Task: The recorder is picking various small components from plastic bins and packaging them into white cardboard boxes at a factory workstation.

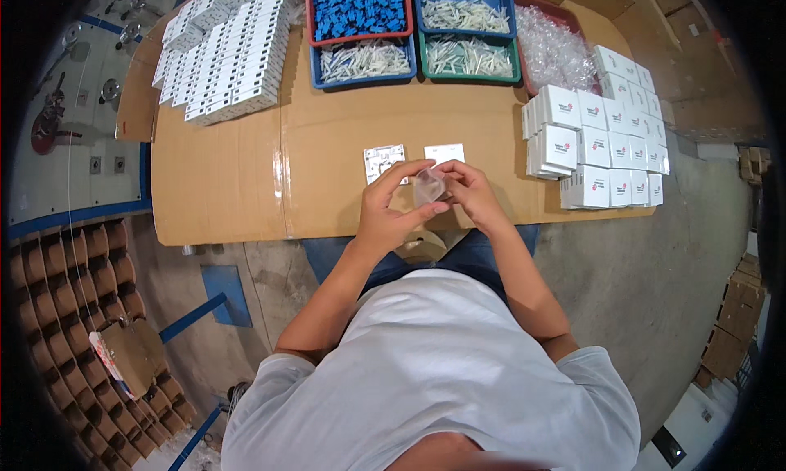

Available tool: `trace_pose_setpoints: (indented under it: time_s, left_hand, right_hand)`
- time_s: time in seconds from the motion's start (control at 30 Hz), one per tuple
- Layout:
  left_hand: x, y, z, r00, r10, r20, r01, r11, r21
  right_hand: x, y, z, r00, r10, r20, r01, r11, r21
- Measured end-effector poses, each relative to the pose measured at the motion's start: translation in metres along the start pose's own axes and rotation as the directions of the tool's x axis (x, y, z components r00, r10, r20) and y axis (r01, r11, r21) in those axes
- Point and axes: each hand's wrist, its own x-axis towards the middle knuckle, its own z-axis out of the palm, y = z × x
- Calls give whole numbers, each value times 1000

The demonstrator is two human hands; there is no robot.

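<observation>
Between my two hands, just over the near edge of the cardboard-covered table, is a small translucent plastic piece point(428, 187), perhaps a bag or a moulded insert. My left hand point(386, 209) grips it from the left, with thumb below and fingers above. On its right side, the bent fingers of my right hand point(473, 194) pinch it. Just beyond my left fingers lies a flat white printed piece point(383, 160) with dark markings. Beside that, behind my right fingers, sits a white box or card point(444, 152), partly covered by the hand.
Stacked white boxes point(237, 61) stand far left, more white boxes point(607, 147) at the right. Along the back are a red tray of blue parts point(360, 38), a blue tray point(368, 83) and a green tray point(471, 79) of pale sticks, and clear plastic pieces point(557, 49).
</observation>
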Motion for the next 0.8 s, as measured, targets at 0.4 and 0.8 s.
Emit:
trace_pose_setpoints:
  time_s: [0.4, 0.8]
  left_hand:
    - [-18, -15, 1, 991, -109, 71, 106, 994, 40]
    - [-15, -15, -10, 990, -139, 33, 137, 989, 58]
  right_hand:
    - [86, -55, -72, 830, -545, -120, 269, 580, -769]
    - [225, -147, -179, 757, -649, 84, 197, 103, -975]
